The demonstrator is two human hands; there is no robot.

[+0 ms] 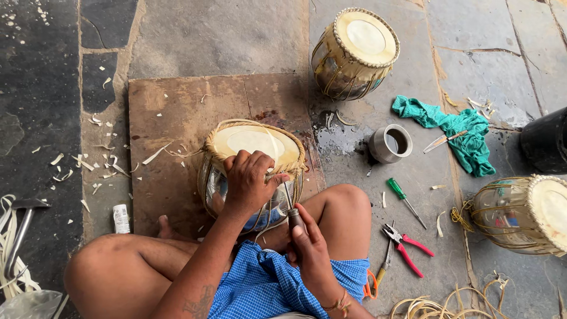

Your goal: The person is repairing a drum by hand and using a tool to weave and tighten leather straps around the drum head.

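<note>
A round metal-bodied drum with a pale skin head and woven straw-coloured lacing (254,145) is held between the knees of the seated person, on a reddish-brown stone slab (177,118) of the floor. The left hand (248,180) is laid over the near rim, its fingers curled and pressed together on the lacing. The right hand (307,248), just below the left, is closed around the dark handle of a thin metal awl (290,207) whose shaft is directed up under the left hand's fingers.

A slip is judged the main risk: if the point were forced and released suddenly, the left fingers beside it could be pricked, or the skin head or a lace could be pierced. Red-handled pliers (407,245) and a green-handled screwdriver (404,201) lie to the right of the right hand.
</note>
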